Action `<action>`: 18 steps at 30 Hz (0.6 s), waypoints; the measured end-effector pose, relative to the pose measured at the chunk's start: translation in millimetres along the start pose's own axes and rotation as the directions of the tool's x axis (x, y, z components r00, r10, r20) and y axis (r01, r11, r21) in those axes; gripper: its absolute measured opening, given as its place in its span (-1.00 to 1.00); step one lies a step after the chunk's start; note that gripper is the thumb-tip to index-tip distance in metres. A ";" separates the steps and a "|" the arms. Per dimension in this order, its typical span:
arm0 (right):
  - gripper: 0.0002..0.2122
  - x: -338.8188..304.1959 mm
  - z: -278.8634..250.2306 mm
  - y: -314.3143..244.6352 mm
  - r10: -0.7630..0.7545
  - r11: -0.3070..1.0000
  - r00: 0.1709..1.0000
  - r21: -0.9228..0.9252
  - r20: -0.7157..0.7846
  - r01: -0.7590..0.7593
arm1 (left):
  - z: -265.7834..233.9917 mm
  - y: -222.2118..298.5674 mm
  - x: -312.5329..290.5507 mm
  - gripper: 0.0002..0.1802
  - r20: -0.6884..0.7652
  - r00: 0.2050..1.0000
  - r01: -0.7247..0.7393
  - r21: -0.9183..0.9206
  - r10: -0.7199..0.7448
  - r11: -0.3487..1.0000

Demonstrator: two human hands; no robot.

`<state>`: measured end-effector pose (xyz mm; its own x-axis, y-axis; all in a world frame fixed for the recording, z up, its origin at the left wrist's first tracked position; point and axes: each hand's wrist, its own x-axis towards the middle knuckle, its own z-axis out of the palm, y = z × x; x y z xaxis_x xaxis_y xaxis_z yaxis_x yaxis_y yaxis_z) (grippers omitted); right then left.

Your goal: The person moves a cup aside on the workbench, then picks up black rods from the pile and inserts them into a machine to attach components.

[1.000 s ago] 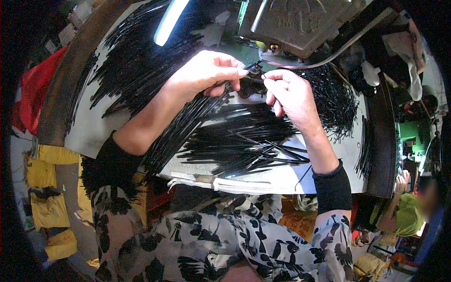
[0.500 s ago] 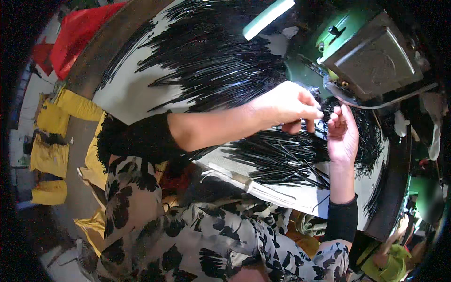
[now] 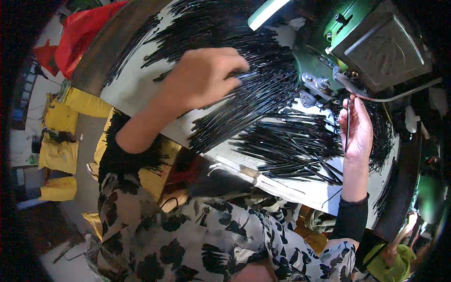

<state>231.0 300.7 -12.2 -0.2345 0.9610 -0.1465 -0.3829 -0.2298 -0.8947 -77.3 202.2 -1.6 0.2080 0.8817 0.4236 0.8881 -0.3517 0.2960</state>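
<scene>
My left hand (image 3: 206, 77) hangs over a wide spread of thin black strips (image 3: 239, 113) on the white tabletop. Its thumb and forefinger are apart with nothing visible between them; the hand is slightly blurred. At the machine's edge, my right hand (image 3: 358, 124) is closed on one thin black strip (image 3: 347, 127), which stands nearly upright along the palm. The strip's upper end is close to a small metal part under the green machine (image 3: 314, 51). A second pile of black strips (image 3: 291, 145) lies between that hand and the table's front edge.
A grey metal box (image 3: 383, 54) juts from the machine, with a curved bar below it. A bright lamp tube (image 3: 268, 13) hangs above the strips. Tangled black trimmings (image 3: 380, 145) lie right of my hand. Yellow sacks (image 3: 58, 155) and red cloth (image 3: 89, 35) are at left.
My left hand has moved away from the machine, left over the black strips. The thin black strip now shows plainly in my right hand. The whole view has shifted slightly.
</scene>
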 end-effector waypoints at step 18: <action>-0.82 -2.9 6.1 4.9 0.022 0.998 1.000 -0.059 0.016 -0.021 | -54.3 -62.2 6.3 -0.72 0.223 0.856 0.513 -0.240 -0.467 0.824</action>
<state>224.3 295.9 -13.6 -0.2569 0.9531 -0.1599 -0.3246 -0.2409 -0.9146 -153.5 212.6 29.1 -0.1453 0.9888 0.0328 0.7401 0.0866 0.6668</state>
